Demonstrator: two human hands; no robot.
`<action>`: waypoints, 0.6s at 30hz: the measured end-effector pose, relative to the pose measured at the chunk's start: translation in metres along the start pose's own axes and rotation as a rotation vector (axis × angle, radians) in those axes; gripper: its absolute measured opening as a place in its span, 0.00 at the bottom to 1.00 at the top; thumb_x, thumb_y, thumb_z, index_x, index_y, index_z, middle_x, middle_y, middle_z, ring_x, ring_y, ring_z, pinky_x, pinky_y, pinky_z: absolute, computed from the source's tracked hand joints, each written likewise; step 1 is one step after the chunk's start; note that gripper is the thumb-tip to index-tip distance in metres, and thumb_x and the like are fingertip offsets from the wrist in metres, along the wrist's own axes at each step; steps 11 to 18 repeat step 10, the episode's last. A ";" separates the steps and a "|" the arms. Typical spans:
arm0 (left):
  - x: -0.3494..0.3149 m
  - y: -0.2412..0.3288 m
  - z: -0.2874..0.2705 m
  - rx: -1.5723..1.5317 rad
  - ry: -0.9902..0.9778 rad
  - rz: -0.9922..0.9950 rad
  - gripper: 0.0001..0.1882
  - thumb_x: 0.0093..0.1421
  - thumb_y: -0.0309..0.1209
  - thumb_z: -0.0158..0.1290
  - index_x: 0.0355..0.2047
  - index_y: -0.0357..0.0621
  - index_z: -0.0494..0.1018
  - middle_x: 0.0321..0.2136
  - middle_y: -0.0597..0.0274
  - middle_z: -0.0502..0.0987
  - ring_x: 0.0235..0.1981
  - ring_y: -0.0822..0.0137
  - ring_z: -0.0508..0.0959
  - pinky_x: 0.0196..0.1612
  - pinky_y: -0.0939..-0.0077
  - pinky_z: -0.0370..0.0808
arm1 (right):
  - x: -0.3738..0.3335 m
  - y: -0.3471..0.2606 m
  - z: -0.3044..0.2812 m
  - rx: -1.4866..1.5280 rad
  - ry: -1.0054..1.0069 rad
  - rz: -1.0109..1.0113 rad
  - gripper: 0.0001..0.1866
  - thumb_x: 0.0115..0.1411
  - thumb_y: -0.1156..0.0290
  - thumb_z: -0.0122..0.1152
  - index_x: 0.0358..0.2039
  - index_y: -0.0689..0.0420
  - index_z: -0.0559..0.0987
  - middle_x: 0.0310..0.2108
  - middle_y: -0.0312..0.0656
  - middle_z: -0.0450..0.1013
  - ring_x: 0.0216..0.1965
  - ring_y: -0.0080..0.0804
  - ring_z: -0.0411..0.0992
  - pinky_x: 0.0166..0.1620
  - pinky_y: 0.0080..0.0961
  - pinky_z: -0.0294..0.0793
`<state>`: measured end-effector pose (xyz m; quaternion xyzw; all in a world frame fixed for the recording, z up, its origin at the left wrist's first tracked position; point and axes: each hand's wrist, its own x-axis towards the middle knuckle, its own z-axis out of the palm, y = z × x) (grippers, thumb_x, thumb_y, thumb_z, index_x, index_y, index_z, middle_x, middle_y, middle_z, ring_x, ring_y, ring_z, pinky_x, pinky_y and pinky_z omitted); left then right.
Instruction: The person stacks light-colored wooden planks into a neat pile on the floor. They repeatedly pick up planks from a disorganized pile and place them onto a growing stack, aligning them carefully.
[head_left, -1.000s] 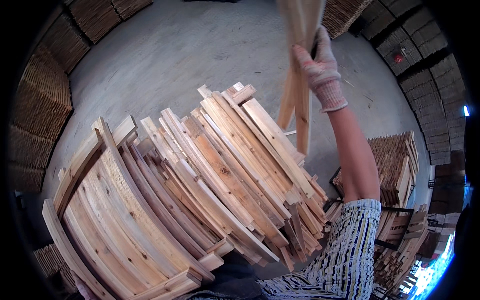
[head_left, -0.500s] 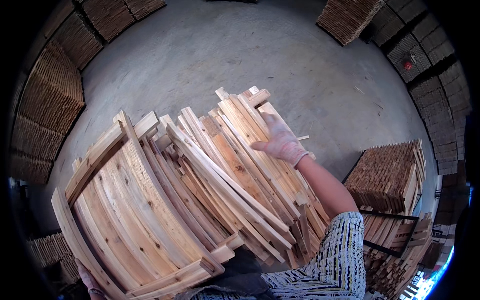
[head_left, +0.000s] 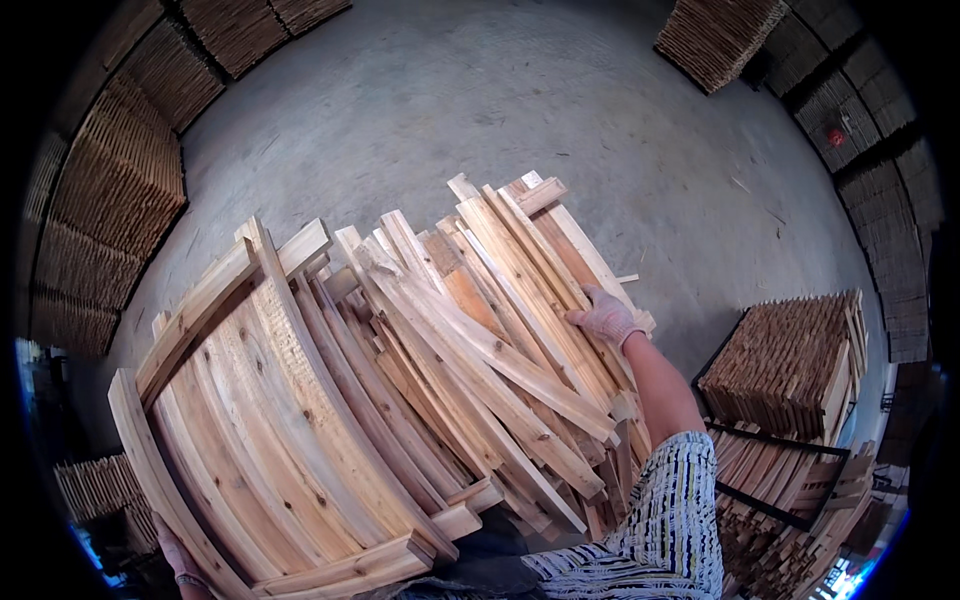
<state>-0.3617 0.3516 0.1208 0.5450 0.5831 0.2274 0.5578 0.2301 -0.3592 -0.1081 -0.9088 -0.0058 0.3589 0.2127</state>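
Observation:
A pale wooden panel [head_left: 278, 430], made of several boards within a raised rim, lies at the left. By its outer left edge my left hand [head_left: 172, 548], gloved, grips the rim, most of its fingers hidden behind it. A heap of loose wooden boards [head_left: 480, 345] covers the middle, some crossing over others at a slant. My right hand [head_left: 607, 317], also gloved, is bent over the long boards at the right of the heap, thumb toward the left. Its fingers close on a board [head_left: 553, 262] there; their tips are partly hidden.
Grey concrete floor [head_left: 420, 110] stretches beyond the heap. Stacked wood [head_left: 105, 225] lines the left, with another stack [head_left: 720, 40] at the far right. Nearer on the right stand a bundle of strips [head_left: 780, 365] and a black metal frame [head_left: 765, 505] holding loose strips.
My right hand has come nearer and slightly right, going from spread fingers to a grip. Two loose boards on the heap have shifted and lie more crosswise. My left hand stays at the panel.

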 end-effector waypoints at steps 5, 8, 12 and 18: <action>0.003 0.003 0.007 0.032 -0.019 0.065 0.35 0.69 0.57 0.46 0.58 0.37 0.72 0.48 0.58 0.79 0.46 0.63 0.80 0.52 0.71 0.77 | 0.007 0.024 0.017 0.015 0.196 -0.024 0.44 0.58 0.46 0.61 0.70 0.52 0.60 0.56 0.57 0.72 0.58 0.52 0.71 0.61 0.37 0.69; 0.009 -0.003 0.005 0.075 -0.008 0.050 0.37 0.67 0.61 0.45 0.59 0.40 0.71 0.49 0.59 0.79 0.46 0.63 0.80 0.50 0.71 0.78 | -0.016 0.002 0.005 -0.098 0.194 -0.002 0.44 0.59 0.46 0.60 0.71 0.50 0.57 0.54 0.57 0.74 0.56 0.52 0.73 0.60 0.37 0.70; 0.039 -0.023 -0.027 0.011 -0.005 0.084 0.38 0.67 0.62 0.45 0.60 0.40 0.70 0.50 0.59 0.79 0.45 0.63 0.80 0.50 0.71 0.78 | -0.021 -0.002 -0.010 -0.097 0.143 -0.001 0.45 0.60 0.44 0.57 0.72 0.49 0.55 0.60 0.59 0.69 0.61 0.49 0.69 0.64 0.36 0.66; 0.039 -0.023 -0.027 0.011 -0.005 0.084 0.38 0.67 0.62 0.45 0.60 0.40 0.70 0.50 0.59 0.79 0.45 0.63 0.80 0.50 0.71 0.78 | -0.021 -0.002 -0.010 -0.097 0.143 -0.001 0.45 0.60 0.44 0.57 0.72 0.49 0.55 0.60 0.59 0.69 0.61 0.49 0.69 0.64 0.36 0.66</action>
